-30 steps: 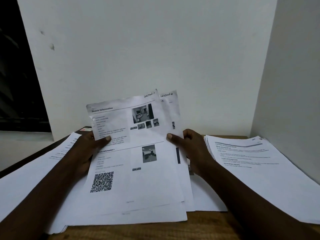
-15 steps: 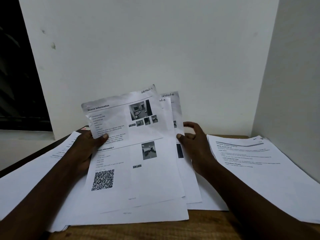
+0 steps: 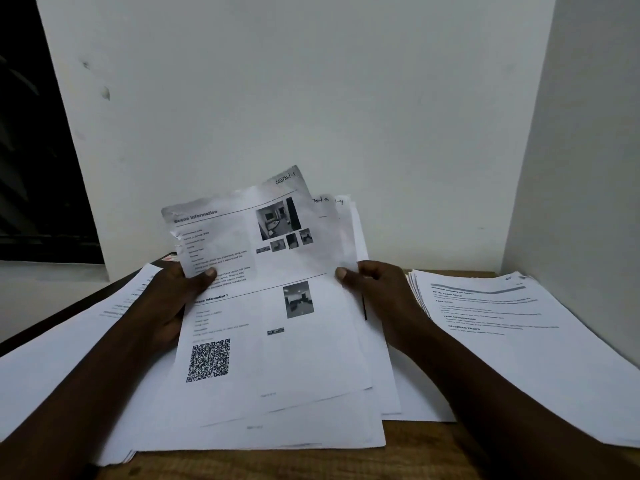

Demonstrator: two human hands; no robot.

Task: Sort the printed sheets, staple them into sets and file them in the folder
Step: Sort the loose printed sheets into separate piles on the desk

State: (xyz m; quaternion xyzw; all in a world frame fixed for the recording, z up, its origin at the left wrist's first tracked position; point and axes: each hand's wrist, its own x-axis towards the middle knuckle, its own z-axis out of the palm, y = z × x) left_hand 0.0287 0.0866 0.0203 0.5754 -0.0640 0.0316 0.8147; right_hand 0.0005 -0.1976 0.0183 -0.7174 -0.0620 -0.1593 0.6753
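— What's the room like from where you stand?

— There's a dark window (image 3: 31, 150) on the far left and a plain white wall (image 3: 311, 98) straight ahead. A side wall (image 3: 595, 168) closes the corner on the right. Below is a wooden table (image 3: 311, 464), mostly under paper.

— What paper?

— A left pile (image 3: 62, 358) of printed sheets runs off the near edge, and a thicker right pile (image 3: 536, 348) lies by the corner. Between them the person holds up the fanned sheets (image 3: 379, 368), tilted, with their lower ends over loose pages on the table.

— And the hands?

— The left hand (image 3: 173, 299) pinches the left edge of the top sheet (image 3: 311, 348), thumb on the print and fingers behind. The right hand (image 3: 377, 289) grips the fan's right edge, thumb in front. That top sheet reads "Scene Information", with a QR code (image 3: 209, 359) low down.
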